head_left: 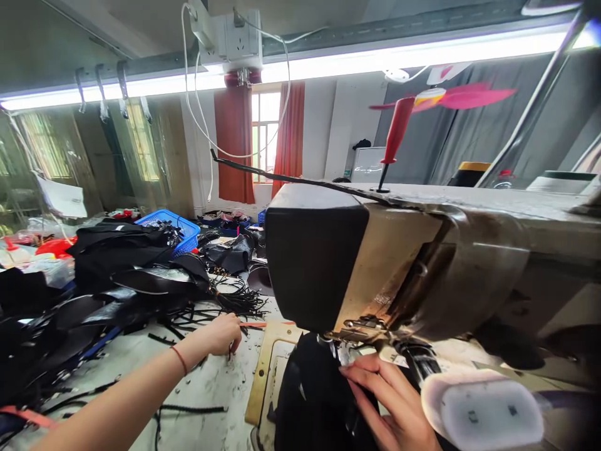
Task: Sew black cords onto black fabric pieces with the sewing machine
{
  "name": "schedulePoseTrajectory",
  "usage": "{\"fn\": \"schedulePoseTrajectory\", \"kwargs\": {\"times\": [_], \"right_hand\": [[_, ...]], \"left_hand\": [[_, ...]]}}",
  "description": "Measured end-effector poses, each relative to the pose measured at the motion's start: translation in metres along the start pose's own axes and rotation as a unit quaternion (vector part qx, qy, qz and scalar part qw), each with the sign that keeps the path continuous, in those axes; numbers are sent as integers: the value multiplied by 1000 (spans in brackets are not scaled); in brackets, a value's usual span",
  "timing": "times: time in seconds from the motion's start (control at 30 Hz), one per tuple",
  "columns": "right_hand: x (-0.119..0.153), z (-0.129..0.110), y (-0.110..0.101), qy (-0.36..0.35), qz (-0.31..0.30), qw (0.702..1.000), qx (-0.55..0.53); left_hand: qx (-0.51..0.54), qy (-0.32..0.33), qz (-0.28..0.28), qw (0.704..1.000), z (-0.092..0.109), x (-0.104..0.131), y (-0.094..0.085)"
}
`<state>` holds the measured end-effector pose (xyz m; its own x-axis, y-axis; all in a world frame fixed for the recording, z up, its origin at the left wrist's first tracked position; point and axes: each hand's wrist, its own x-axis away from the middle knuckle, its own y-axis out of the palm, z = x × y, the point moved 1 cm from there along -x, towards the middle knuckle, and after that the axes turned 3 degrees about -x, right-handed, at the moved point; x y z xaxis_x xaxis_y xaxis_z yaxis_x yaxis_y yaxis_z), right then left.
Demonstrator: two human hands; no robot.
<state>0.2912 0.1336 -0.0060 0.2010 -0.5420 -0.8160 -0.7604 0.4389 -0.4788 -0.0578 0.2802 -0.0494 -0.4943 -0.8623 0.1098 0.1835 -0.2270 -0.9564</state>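
While the sewing machine [422,263] fills the right of your view above the worktop [206,382], a heap of black pieces [117,275] spreads over the left with a blue basket [176,227] behind it. Your right hand [389,401] lies flat, fingers spread, on the black fabric [310,394] just under the machine's head. Your left hand [220,334] reaches out near the loose black cords [235,304], its fingers curled together, pinching a thin strip whose end you cannot make out.
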Motion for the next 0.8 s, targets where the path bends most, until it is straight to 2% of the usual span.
{"fn": "schedulePoseTrajectory", "kwargs": {"times": [0.07, 0.13, 0.2, 0.3, 0.33, 0.4, 0.43, 0.5, 0.6, 0.67, 0.73, 0.8], "right_hand": [[2, 2, 1, -28, -30, 999, 13], [4, 4, 2, -46, -41, 998, 25], [5, 6, 3, -58, -41, 997, 26], [6, 5, 5, -65, -35, 997, 15], [5, 4, 5, -64, -31, 997, 8], [5, 3, 7, -61, -23, 998, -3], [5, 2, 8, -61, -19, 998, -4], [4, 0, 9, -65, -5, 998, 2], [4, -4, 9, -77, 37, 996, 7], [4, -7, 8, -72, 50, 996, 2], [6, -9, 7, -60, 49, 997, -2], [8, -9, 6, -53, 44, 998, -7]], "left_hand": [[28, 19, 43, 999, -1, -2, 1], [64, 21, 104, 992, -6, -10, -10], [107, 9, 196, 975, -14, -20, -36], [167, -14, 364, 916, -22, -28, -89], [184, -12, 405, 896, -20, -28, -106], [212, 13, 443, 871, -6, -24, -127], [223, 32, 443, 868, 7, -20, -130], [239, 77, 411, 877, 43, -11, -119], [254, 153, 317, 901, 103, 5, -80], [258, 176, 266, 912, 135, 16, -55], [285, 155, 218, 920, 155, 23, -40], [369, 104, 169, 908, 164, 27, -33]]}}
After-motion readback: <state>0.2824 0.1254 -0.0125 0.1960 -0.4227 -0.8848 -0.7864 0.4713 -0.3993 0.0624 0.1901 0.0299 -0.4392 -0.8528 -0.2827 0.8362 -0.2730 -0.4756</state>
